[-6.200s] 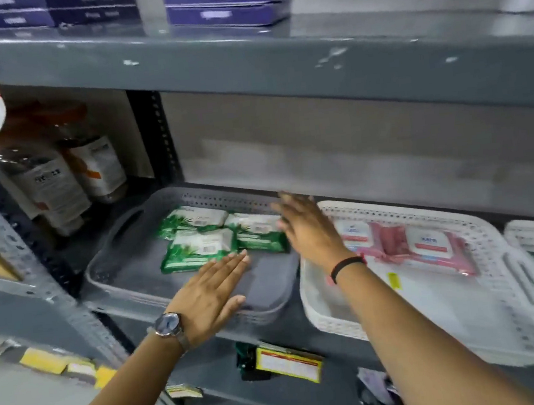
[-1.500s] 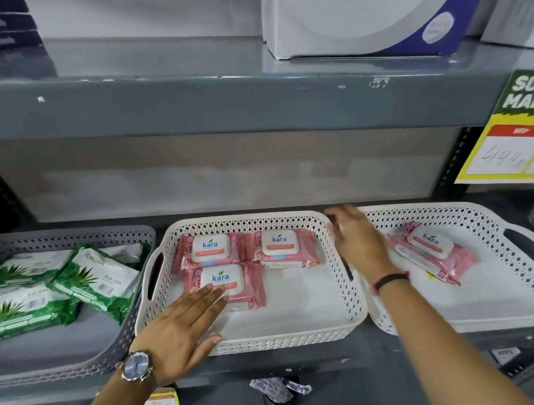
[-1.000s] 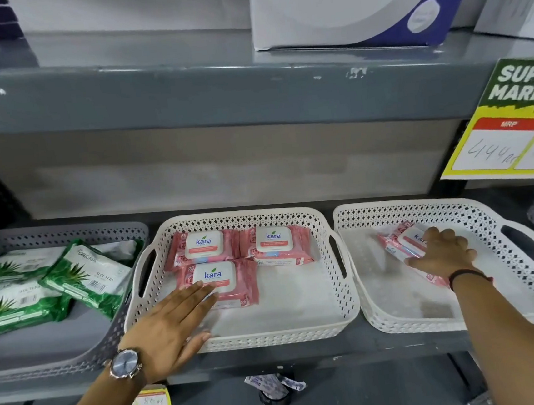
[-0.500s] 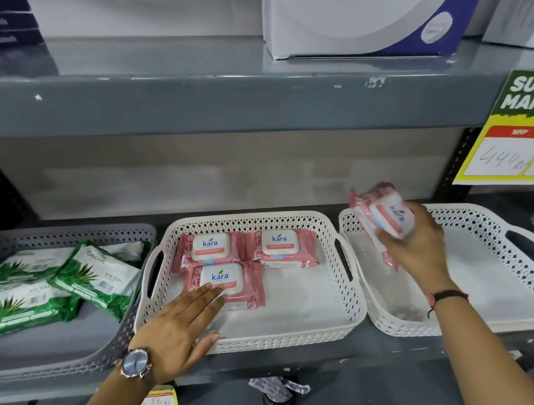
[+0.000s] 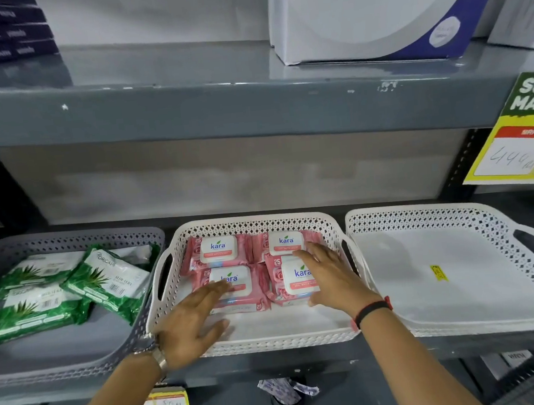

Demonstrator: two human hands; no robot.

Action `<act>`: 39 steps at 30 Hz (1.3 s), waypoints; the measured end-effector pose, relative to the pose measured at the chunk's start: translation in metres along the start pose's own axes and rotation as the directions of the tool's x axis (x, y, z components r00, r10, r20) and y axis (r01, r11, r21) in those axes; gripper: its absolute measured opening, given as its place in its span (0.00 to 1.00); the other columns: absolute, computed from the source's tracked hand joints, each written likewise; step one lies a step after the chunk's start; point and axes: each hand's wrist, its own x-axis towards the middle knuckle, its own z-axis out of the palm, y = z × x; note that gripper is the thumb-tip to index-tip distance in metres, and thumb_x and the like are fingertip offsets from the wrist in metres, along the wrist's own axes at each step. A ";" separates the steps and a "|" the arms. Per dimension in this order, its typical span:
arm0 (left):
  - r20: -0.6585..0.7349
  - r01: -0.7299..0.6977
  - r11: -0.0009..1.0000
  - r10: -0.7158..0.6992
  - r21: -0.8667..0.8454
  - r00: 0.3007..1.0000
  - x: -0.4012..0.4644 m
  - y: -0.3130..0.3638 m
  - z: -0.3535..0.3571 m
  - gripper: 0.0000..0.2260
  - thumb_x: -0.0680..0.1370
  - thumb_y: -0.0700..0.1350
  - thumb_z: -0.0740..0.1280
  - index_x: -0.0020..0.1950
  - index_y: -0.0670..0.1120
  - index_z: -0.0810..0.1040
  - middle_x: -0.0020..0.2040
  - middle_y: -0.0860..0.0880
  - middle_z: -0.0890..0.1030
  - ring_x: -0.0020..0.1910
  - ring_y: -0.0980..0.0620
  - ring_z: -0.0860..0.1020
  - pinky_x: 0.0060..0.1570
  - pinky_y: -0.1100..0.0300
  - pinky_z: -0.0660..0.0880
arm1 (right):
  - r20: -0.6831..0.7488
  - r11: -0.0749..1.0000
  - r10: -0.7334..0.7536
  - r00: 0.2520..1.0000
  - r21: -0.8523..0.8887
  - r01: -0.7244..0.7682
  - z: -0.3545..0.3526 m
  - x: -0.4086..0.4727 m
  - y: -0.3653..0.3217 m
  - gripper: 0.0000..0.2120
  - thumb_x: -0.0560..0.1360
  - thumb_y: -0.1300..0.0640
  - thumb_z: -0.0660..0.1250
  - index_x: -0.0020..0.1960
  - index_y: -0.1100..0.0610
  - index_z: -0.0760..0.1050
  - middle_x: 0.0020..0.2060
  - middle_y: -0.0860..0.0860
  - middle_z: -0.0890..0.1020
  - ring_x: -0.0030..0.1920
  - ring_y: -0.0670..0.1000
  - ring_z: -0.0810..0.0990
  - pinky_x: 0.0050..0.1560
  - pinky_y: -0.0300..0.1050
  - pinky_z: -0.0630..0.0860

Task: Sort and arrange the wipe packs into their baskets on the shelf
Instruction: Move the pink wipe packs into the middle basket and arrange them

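Four pink plastic wipe packs (image 5: 226, 286) are lying two by two in the middle white perforated plastic basket (image 5: 272, 340) on the grey metal shelf (image 5: 307, 360). Both hands are resting flat, fingers spread, gripping nothing: left hand (image 5: 190, 320) on the front-left pack, right hand (image 5: 330, 278) on the front-right pack (image 5: 291, 280).

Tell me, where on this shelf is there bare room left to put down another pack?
The right white basket holds only a small yellow sticker. The grey basket has a bare front strip below the green wipe packs. The middle white basket is crowded: four pink wipe packs, left hand and right hand on them.
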 end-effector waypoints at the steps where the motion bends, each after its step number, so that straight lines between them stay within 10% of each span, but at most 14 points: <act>1: -0.015 0.036 0.999 -0.037 -0.027 0.999 0.006 -0.003 0.002 0.29 0.77 0.58 0.56 0.73 0.50 0.51 0.74 0.49 0.57 0.72 0.51 0.58 0.68 0.59 0.58 | -0.020 1.000 -0.001 1.000 0.006 0.001 -0.002 -0.001 -0.001 0.43 0.65 0.58 0.75 0.72 0.53 0.53 0.74 0.54 0.55 0.74 0.55 0.51 0.75 0.57 0.51; 8: 0.142 0.083 0.967 -0.120 0.241 0.983 0.062 0.005 0.011 0.36 0.76 0.54 0.63 0.74 0.50 0.43 0.76 0.50 0.44 0.74 0.48 0.44 0.71 0.48 0.46 | -0.020 0.999 0.031 0.999 -0.029 -0.031 0.001 -0.003 -0.003 0.35 0.70 0.61 0.70 0.72 0.55 0.57 0.71 0.53 0.62 0.72 0.56 0.58 0.74 0.54 0.55; 15: 0.103 0.100 0.976 -0.121 0.191 0.987 0.060 -0.016 0.019 0.33 0.75 0.44 0.67 0.74 0.51 0.52 0.75 0.49 0.55 0.73 0.48 0.53 0.71 0.46 0.57 | 0.094 0.988 0.052 0.994 0.141 -0.065 0.009 -0.005 -0.005 0.31 0.74 0.61 0.66 0.73 0.52 0.56 0.74 0.50 0.58 0.74 0.54 0.51 0.74 0.54 0.53; 39: 0.212 0.204 0.965 -0.236 0.164 0.948 0.051 -0.014 0.020 0.31 0.81 0.52 0.53 0.73 0.48 0.35 0.74 0.46 0.34 0.72 0.46 0.35 0.71 0.48 0.40 | 0.251 0.980 0.025 0.968 0.186 -0.074 0.019 -0.002 -0.022 0.33 0.78 0.56 0.60 0.74 0.47 0.42 0.75 0.50 0.37 0.74 0.55 0.36 0.73 0.58 0.46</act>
